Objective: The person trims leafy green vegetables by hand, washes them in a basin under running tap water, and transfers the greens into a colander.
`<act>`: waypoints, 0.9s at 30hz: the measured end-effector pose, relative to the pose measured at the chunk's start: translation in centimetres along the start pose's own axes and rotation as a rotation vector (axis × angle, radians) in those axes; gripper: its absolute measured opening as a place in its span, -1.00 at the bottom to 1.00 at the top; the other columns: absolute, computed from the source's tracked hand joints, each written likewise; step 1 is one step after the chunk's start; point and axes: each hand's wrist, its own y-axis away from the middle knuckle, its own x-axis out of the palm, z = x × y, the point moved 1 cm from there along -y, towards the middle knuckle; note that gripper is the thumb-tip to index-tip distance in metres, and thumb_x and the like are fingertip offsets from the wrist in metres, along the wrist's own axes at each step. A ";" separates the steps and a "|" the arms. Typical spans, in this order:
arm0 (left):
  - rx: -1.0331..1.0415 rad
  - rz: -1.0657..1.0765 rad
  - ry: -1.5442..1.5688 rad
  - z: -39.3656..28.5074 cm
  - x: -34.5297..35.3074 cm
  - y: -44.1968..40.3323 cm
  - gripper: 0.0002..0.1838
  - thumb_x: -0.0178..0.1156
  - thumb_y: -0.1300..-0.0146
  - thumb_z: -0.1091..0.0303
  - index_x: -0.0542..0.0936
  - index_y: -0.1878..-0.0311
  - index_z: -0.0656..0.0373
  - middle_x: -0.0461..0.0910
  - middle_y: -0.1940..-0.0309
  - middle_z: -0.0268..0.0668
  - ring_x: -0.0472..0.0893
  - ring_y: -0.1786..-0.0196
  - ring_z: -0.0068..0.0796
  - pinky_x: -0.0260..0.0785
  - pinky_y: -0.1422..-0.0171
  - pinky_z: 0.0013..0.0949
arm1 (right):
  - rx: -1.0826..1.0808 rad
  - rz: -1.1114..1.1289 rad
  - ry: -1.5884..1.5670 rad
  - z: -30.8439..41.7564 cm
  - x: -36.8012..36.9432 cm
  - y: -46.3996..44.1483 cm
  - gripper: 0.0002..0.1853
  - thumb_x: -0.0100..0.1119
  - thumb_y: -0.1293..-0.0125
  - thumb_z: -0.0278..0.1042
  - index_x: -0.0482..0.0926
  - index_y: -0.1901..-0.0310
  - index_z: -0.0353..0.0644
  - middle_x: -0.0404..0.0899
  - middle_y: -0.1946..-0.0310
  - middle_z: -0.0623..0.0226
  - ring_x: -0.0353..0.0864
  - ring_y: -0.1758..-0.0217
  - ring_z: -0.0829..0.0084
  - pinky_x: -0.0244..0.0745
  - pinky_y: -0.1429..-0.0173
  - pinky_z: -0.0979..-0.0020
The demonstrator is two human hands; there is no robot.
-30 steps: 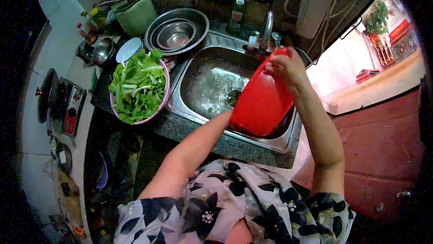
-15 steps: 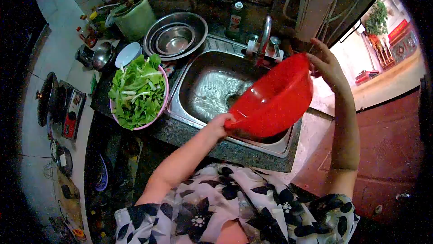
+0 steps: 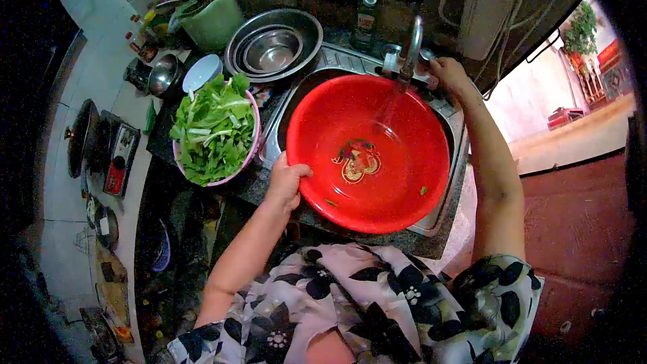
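Observation:
A large red basin [image 3: 404,142] rests upright over the sink [image 3: 275,136], with a printed pattern and a few green leaf scraps inside. Water seems to run into it from the faucet [image 3: 415,44]. My left hand [image 3: 288,182] grips the basin's left rim, thumb over the edge. At the faucet's right side is my right hand [image 3: 447,73], off the basin, its fingers curled at the handle; what they hold is partly hidden. Left of the sink, leafy greens [image 3: 212,128] fill a pink-rimmed basket [image 3: 255,136].
Nested metal bowls [image 3: 273,51] stand behind the greens, beside a white bowl [image 3: 202,72] and a green container [image 3: 212,20]. A detergent bottle [image 3: 364,24] is behind the sink. The water filter [image 3: 486,14] hangs at the back right.
The red basin has gone from tipped over the sink to level beneath the faucet. My right hand has let go of its rim and moved to the faucet; my left hand still holds it.

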 end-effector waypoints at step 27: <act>0.125 0.091 -0.975 7.1 2.5 -13.1 -0.51 0.18 -0.13 0.33 0.40 -0.13 0.26 0.56 0.11 -0.07 0.60 0.15 -0.21 0.43 0.07 -0.29 | 0.094 0.154 -0.933 5.6 -5.2 13.2 -0.49 0.18 -0.17 -0.35 0.31 -0.16 -0.22 0.50 0.14 0.37 0.54 0.19 0.54 0.48 0.16 0.54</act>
